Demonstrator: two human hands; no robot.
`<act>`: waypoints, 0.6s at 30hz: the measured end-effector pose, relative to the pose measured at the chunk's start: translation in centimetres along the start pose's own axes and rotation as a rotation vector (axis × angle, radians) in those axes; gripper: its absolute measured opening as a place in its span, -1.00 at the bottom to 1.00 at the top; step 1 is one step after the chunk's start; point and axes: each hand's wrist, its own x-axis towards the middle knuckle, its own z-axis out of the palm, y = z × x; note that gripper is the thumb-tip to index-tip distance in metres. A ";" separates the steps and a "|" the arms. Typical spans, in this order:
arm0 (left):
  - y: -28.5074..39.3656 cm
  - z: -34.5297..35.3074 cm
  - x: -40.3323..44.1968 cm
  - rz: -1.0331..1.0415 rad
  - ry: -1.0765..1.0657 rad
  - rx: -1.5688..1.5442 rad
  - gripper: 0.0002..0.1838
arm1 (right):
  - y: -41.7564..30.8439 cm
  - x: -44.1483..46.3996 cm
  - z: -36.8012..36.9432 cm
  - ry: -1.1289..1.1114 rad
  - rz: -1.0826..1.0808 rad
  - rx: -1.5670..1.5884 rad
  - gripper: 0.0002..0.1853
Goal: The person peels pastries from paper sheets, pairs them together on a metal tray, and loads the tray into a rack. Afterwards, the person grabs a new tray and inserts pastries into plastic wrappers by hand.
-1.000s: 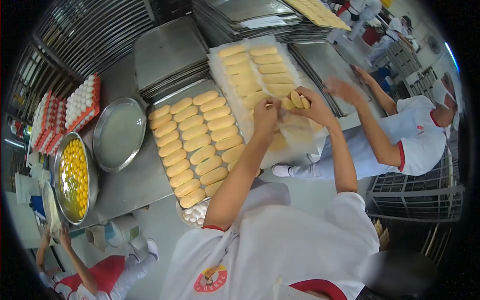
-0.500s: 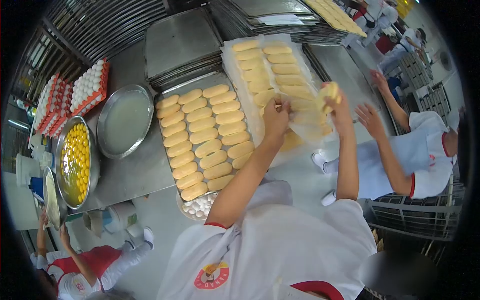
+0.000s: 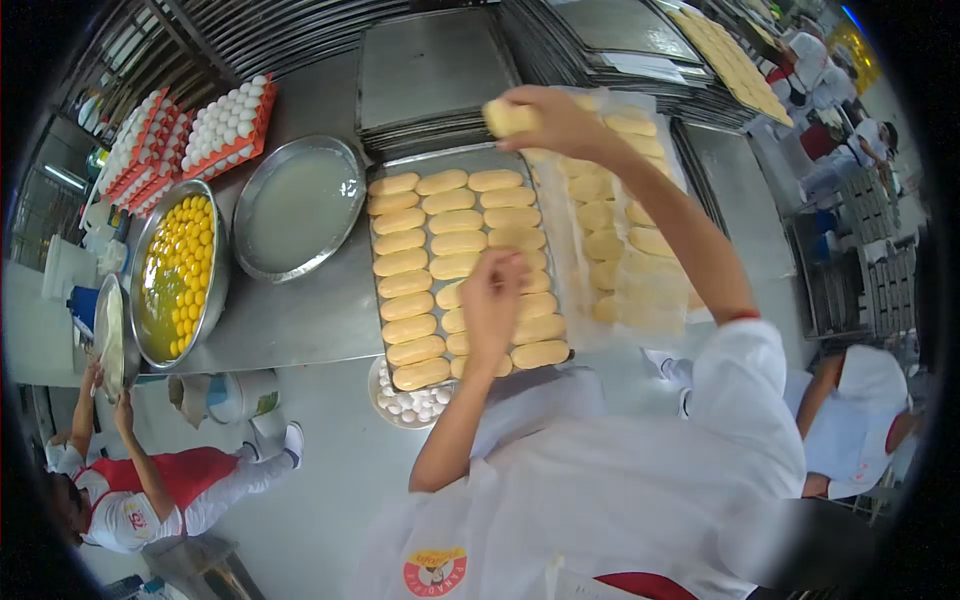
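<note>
My right hand [image 3: 548, 118] grips pieces of yellow dough [image 3: 511, 119] above the far right corner of the dough tray, beside the stack of metal trays. Over the right part of that tray is my left hand [image 3: 494, 290], its fingers bent together; whether anything is between them is too blurred to tell. Long oval dough pieces lie in three columns on the metal tray [image 3: 460, 160]. To its right, more flat dough pieces [image 3: 603, 245] lie on and under translucent paper sheets [image 3: 560, 270].
Left on the steel table [image 3: 330, 325] are a basin of cloudy liquid [image 3: 300, 208], a bowl of egg yolks [image 3: 178, 275] and egg cartons [image 3: 228, 125]. Stacked metal trays [image 3: 430, 70] stand at the back. One co-worker [image 3: 165, 490] is at lower left, another [image 3: 850, 430] at right.
My right hand has swung left from the paper sheets with dough in it. My left hand has moved off the sheets to over the tray. The view has shifted, and the co-worker's hands at right have withdrawn.
</note>
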 end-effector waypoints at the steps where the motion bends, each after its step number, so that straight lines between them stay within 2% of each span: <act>1: -1.0 -2.4 -0.7 -0.022 0.084 0.063 -0.85 | 1.4 2.4 3.2 -0.019 -0.068 -0.049 -0.35; 3: -1.9 -6.2 -3.3 -0.060 0.351 0.096 -0.85 | 2.7 6.8 8.6 -0.199 0.034 -0.038 -0.39; 4: -2.9 -8.3 -5.1 -0.028 0.451 0.321 -0.84 | 3.5 8.5 11.0 -0.291 0.086 -0.056 -0.40; 5: -4.2 -10.3 -7.3 0.000 0.551 0.550 -0.83 | 3.7 9.4 13.0 -0.296 0.064 -0.047 -0.40; 7: -6.7 -13.1 -12.0 -0.052 0.761 0.793 -0.82 | 3.7 11.2 16.8 -0.251 0.216 -0.125 -0.49; 9: -10.4 -14.1 -16.4 -0.193 0.949 0.766 -0.82 | 4.7 12.6 20.4 -0.314 0.145 -0.163 -0.54; 10: -10.5 -14.0 -17.5 -0.203 0.967 0.771 -0.82 | 5.0 12.9 21.9 -0.282 0.104 -0.228 -0.54; 12: -10.5 -12.8 -18.7 -0.542 0.853 0.370 -0.81 | 4.3 13.1 23.3 -0.229 0.036 -0.316 -0.53; 13: -10.9 -12.3 -18.9 -0.552 0.866 0.370 -0.81 | 4.1 13.2 23.8 -0.240 0.026 -0.310 -0.53; 15: -11.9 -12.1 -18.9 -0.531 0.765 0.106 -0.79 | 4.1 13.4 24.8 -0.178 0.077 -0.161 -0.54; 18: -12.1 -12.1 -18.6 -0.494 0.735 0.028 -0.79 | 4.9 12.9 24.7 -0.127 0.082 -0.133 -0.61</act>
